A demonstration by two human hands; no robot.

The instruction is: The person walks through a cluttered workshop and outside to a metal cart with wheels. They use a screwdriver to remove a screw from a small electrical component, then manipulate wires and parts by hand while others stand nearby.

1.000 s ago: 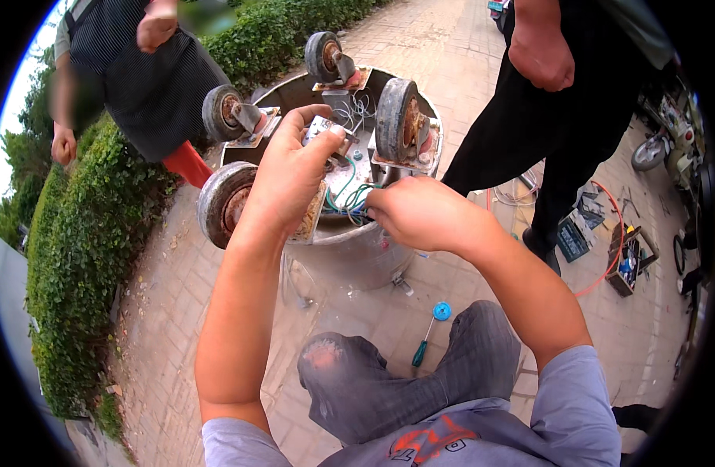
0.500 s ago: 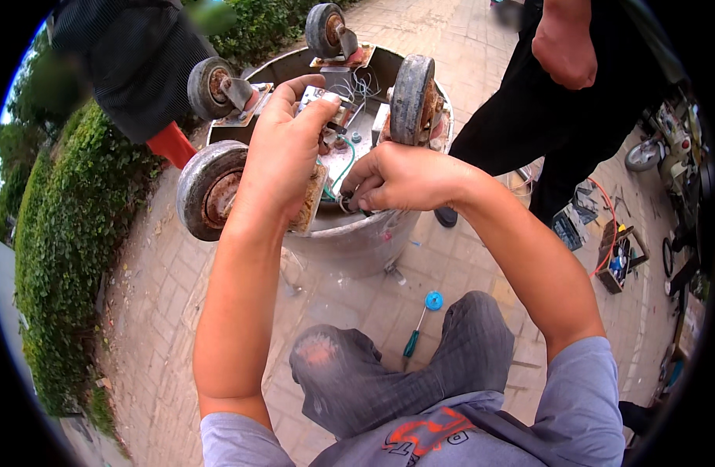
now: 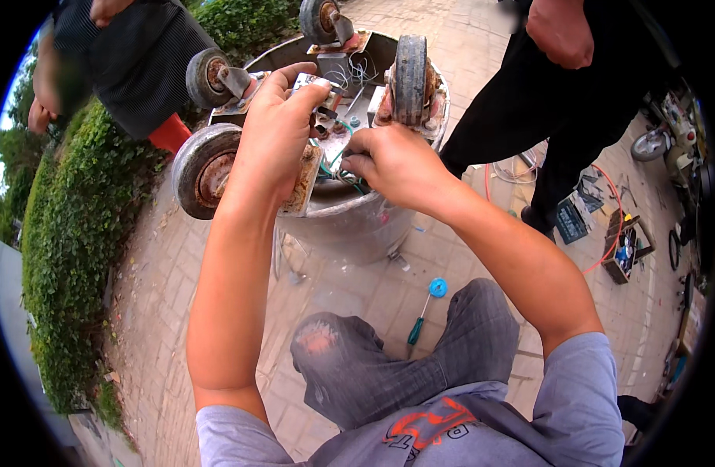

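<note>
An upturned round metal cart base (image 3: 350, 214) with several rusty caster wheels stands in front of me, its wiring exposed. My left hand (image 3: 276, 132) grips a small grey metal part (image 3: 311, 82) at the top of the wiring. My right hand (image 3: 392, 159) pinches a bundle of green and white wires (image 3: 338, 159) inside the base. One large wheel (image 3: 206, 171) sits just left of my left wrist, another (image 3: 410, 78) stands above my right hand.
A screwdriver with a blue and green handle (image 3: 425, 307) lies on the brick paving by my knee. Two people stand behind the base, at upper left (image 3: 132, 54) and upper right (image 3: 552, 86). Tools and cables (image 3: 606, 226) lie to the right. A hedge (image 3: 70, 233) runs along the left.
The view has shifted closer to the cart base. My left hand has moved up onto the grey part, and my right hand has moved deeper into the wires.
</note>
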